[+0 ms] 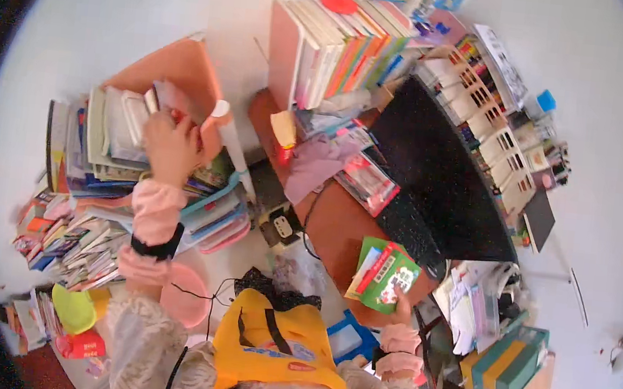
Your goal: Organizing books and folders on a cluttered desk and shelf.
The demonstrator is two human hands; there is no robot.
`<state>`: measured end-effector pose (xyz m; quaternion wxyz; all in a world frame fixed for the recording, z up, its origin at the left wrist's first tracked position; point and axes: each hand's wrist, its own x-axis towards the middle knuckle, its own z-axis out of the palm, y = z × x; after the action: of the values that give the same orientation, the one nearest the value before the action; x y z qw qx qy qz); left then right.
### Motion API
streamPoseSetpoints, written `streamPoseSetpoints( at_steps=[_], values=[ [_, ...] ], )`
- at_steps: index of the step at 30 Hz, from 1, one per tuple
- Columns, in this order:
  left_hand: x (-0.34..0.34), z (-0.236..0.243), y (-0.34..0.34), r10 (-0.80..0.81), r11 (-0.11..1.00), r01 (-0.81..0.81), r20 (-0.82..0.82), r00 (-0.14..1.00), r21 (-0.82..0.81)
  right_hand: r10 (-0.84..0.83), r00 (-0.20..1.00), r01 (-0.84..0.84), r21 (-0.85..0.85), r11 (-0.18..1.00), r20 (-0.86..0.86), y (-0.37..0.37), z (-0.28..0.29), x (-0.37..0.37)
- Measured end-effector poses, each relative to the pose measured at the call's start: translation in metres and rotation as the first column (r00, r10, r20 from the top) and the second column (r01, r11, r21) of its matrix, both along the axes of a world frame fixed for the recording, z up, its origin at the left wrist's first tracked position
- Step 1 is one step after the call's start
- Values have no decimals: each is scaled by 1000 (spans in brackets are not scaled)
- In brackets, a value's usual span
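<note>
We stretch our left arm forward, the left hand (172, 148) bent over the book stack (96, 145), fingers curled; blur hides whether they grip. Our right hand (400, 312) meets the green booklet (388, 272) at the desk's (334, 235) near end, thumb against it, other fingers hidden, closure unclear.

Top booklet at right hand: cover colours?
The top booklet is mostly green, with a red band and whitish patch; best in head view.
</note>
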<state>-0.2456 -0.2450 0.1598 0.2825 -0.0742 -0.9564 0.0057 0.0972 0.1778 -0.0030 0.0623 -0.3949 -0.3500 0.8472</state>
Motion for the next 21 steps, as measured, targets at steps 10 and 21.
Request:
streamPoseSetpoints(
  at_steps=[10, 21],
  values=[
    [145, -49, 98, -991, 14, -176, 37, 127, 984, 244, 861, -342, -153, 927, -447, -63, 78, -67],
    [142, 16, 65, -605, -182, 67, -165, 779, 981, 863, 442, -547, 690, 474, -242, -161, 191, -220]
  ],
)
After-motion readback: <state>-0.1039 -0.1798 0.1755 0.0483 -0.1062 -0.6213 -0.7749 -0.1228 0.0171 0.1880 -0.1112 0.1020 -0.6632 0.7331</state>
